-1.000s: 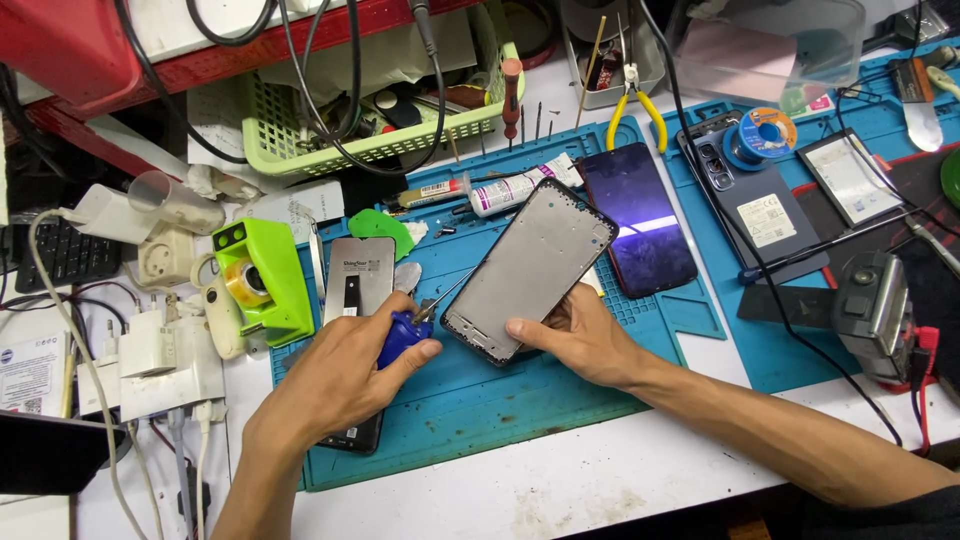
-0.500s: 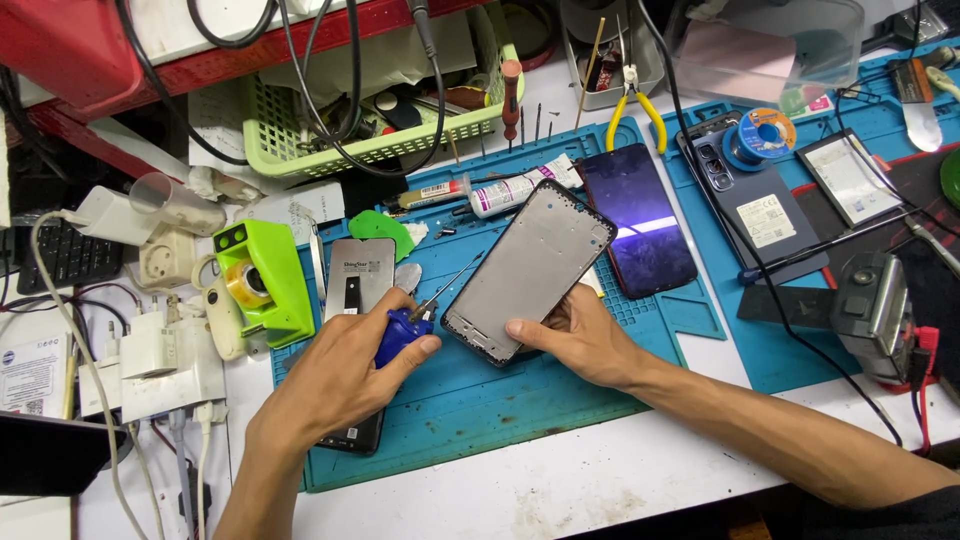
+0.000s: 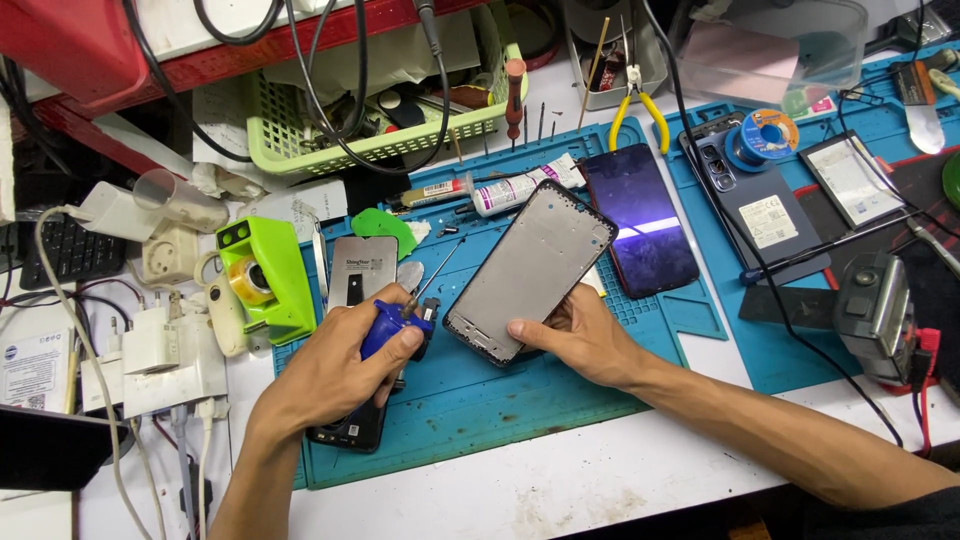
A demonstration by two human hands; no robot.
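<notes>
Screwdriver (image 3: pixel 395 325) gripped in closed left hand (image 3: pixel 335 365), tip aimed at one o'clock; phone frame (image 3: pixel 530 270) lies there, pinned by right hand (image 3: pixel 580 335) fingers.

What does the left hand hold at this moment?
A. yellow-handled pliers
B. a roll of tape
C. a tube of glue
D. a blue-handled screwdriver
D: the left hand grips a blue-handled screwdriver, its tip pointing toward the phone frame that the right hand steadies.

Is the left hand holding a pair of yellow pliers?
No, the left hand grips a blue-handled screwdriver, while the yellow-handled pliers lie untouched at the mat's far edge.
</notes>
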